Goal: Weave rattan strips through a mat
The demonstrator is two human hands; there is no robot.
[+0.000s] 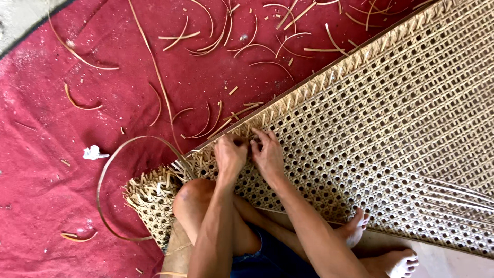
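A large woven cane panel (391, 113) with an open lattice lies across the right side, its bound edge running diagonally from upper right to lower left. My left hand (229, 154) and my right hand (266, 153) rest side by side on that edge, fingers curled and pinching a thin cane strand (250, 138) at the weave. A long loose cane strip (110, 170) curves out in a loop to the left of the panel's corner. My bent knee (193, 198) sits just below my hands.
A red cloth (62, 128) covers the floor, littered with several cut cane scraps (221, 41) and a white crumpled bit (92, 152). The panel's frayed corner (152, 198) sticks out at the lower left. My bare feet (375, 242) lie at the lower right.
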